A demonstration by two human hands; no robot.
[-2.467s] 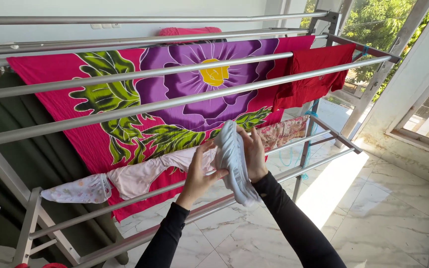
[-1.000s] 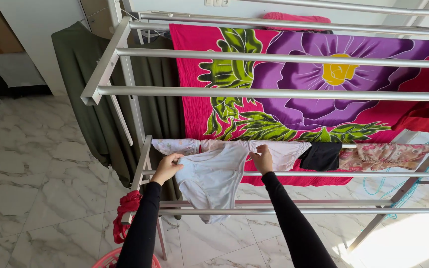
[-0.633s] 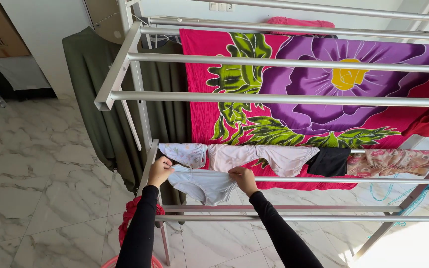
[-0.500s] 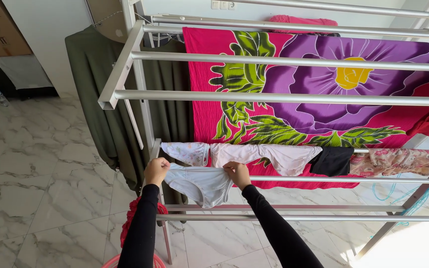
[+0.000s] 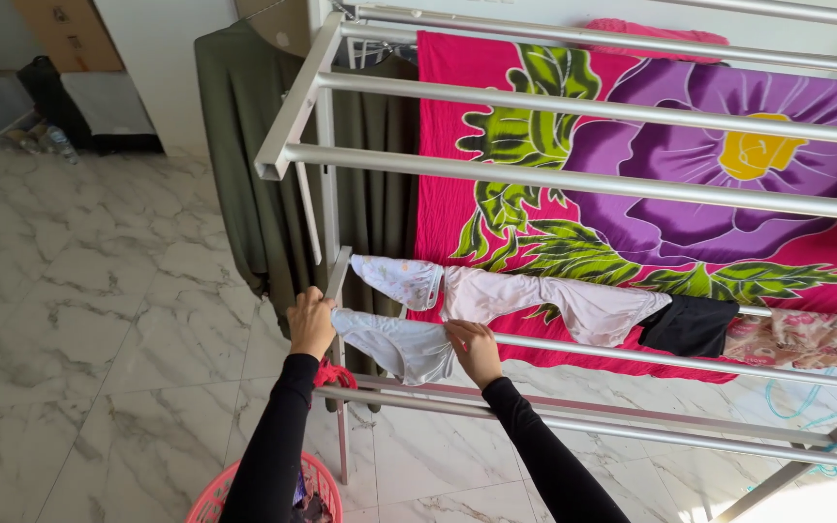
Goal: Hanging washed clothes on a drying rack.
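Your left hand [image 5: 311, 324] pinches one end of a small white garment [image 5: 394, 344] at the corner of the rack [image 5: 294, 111], fingers closed on the cloth where it meets the upright. Your right hand [image 5: 475, 351] grips the other end, fingers curled shut over the fabric and the lower rail [image 5: 632, 356] it is draped on. The garment sags between your hands, hanging below the rail. Just behind it on the next rail lie a white patterned piece [image 5: 401, 281], a pale pink piece [image 5: 544, 302] and a black piece [image 5: 692, 325], all close together. A large pink flowered cloth [image 5: 651, 174] hangs at the back, and dark green clothing [image 5: 244, 165] hangs beside the rack's left end. A pink basket [image 5: 213, 496] sits on the marble floor [image 5: 99, 320] below your left arm. What could go wrong, as I judge it: the garment looks only shallowly hooked over the rail, so letting go with it uneven could send it sliding to the floor. Its left end sits right at the rail's end, where it may slip off. Tugging it sideways could also drag the neighbouring pieces into a bunch.
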